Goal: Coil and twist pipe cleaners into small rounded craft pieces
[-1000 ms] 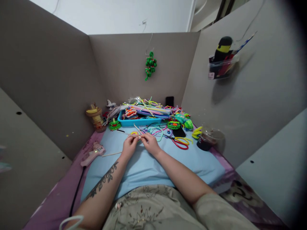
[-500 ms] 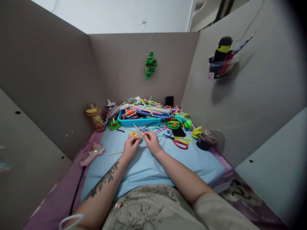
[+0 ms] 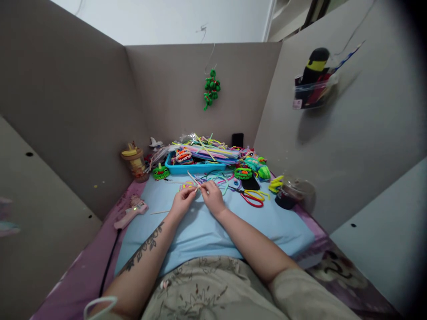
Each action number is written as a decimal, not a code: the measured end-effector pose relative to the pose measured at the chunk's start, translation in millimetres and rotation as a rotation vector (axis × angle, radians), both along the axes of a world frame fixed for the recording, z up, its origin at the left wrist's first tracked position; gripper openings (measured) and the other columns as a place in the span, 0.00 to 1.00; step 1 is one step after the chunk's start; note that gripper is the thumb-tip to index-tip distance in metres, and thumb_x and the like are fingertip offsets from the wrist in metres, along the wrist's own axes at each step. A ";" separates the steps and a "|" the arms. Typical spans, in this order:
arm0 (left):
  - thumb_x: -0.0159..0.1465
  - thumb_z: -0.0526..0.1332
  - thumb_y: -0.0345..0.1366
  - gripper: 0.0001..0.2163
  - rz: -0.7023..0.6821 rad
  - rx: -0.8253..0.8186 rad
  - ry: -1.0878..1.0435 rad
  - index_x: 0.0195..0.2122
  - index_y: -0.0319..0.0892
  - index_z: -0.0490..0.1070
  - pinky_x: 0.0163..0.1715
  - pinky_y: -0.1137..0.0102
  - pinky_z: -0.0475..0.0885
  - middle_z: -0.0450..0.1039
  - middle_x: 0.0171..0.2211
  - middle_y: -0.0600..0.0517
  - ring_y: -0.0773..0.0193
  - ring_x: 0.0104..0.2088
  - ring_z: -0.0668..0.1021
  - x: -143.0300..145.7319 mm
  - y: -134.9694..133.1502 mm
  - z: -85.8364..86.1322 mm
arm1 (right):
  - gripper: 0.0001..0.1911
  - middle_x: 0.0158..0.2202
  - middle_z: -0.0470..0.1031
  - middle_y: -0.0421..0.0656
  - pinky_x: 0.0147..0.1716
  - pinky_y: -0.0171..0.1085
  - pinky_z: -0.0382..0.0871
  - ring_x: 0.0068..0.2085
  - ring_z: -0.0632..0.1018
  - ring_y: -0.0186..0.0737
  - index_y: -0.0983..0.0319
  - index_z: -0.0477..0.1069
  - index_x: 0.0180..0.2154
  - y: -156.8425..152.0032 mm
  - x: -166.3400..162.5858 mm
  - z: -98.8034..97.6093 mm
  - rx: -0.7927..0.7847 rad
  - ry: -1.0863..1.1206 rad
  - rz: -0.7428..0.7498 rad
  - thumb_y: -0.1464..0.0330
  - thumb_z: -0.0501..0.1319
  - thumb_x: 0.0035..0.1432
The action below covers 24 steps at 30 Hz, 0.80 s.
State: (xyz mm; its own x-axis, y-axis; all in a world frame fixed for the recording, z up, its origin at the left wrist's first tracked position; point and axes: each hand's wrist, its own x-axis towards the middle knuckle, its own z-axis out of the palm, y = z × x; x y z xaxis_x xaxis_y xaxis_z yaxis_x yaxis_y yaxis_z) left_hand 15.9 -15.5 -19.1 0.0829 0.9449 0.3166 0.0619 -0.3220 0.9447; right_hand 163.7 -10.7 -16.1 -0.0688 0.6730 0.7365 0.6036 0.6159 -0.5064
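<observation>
Both my hands meet over the blue cloth, fingertips pinched close together. Between them is a thin pale pipe cleaner, one end of it slanting up and away to the left. My left hand grips it from the left, thumb against fingers. From the other side my right hand pinches it at nearly the same spot; the exact join is hidden by the fingers. Just behind my left hand lies a pink and yellow striped coiled piece, partly covered. A pale loose stem lies left of my left wrist.
A blue tray heaped with pipe cleaners stands at the back. Scissors with red and yellow handles lie right. A pink glue gun and a lidded cup are left; a dark tub is right. Panels enclose three sides.
The view has shifted slightly. My fingers have moved a little around the pipe cleaner, and the striped piece is more covered. A thin strand now shows left of it.
</observation>
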 end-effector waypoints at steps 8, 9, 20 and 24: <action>0.53 0.63 0.47 0.15 0.049 -0.018 -0.042 0.30 0.39 0.76 0.35 0.69 0.68 0.76 0.30 0.49 0.62 0.32 0.75 0.6 -3.8 5.5 | 0.11 0.32 0.71 0.46 0.37 0.39 0.61 0.37 0.68 0.43 0.60 0.72 0.31 -8.1 -2.3 0.8 0.127 -0.293 -0.117 0.69 0.53 0.62; 0.53 0.63 0.48 0.15 0.069 -0.030 -0.043 0.29 0.39 0.75 0.33 0.70 0.68 0.75 0.28 0.49 0.63 0.30 0.74 0.9 -4.7 6.8 | 0.11 0.32 0.71 0.46 0.36 0.39 0.60 0.37 0.68 0.43 0.60 0.72 0.31 -8.8 -3.0 0.8 0.140 -0.313 -0.114 0.69 0.53 0.62; 0.55 0.61 0.47 0.16 0.189 -0.045 -0.004 0.22 0.38 0.70 0.24 0.74 0.62 0.68 0.19 0.55 0.69 0.22 0.68 1.5 -3.6 5.4 | 0.10 0.33 0.73 0.46 0.37 0.39 0.62 0.37 0.70 0.42 0.60 0.72 0.32 -9.2 -6.7 -0.1 0.191 -0.335 -0.079 0.69 0.53 0.62; 0.56 0.61 0.46 0.14 0.167 -0.008 -0.016 0.27 0.38 0.72 0.30 0.72 0.66 0.72 0.24 0.52 0.66 0.27 0.72 0.5 -2.7 4.0 | 0.08 0.37 0.73 0.47 0.42 0.40 0.64 0.42 0.70 0.43 0.61 0.70 0.39 -7.2 -4.7 -2.3 0.124 -0.237 0.021 0.71 0.54 0.59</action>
State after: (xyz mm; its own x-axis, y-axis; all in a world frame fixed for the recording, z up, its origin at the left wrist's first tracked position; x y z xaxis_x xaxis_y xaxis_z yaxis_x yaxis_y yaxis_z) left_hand 16.4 -18.3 -15.1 -0.0809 0.9475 0.3093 0.0985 -0.3012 0.9485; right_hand 159.0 -17.9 -18.5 -0.2620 0.5757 0.7746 0.6831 0.6776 -0.2725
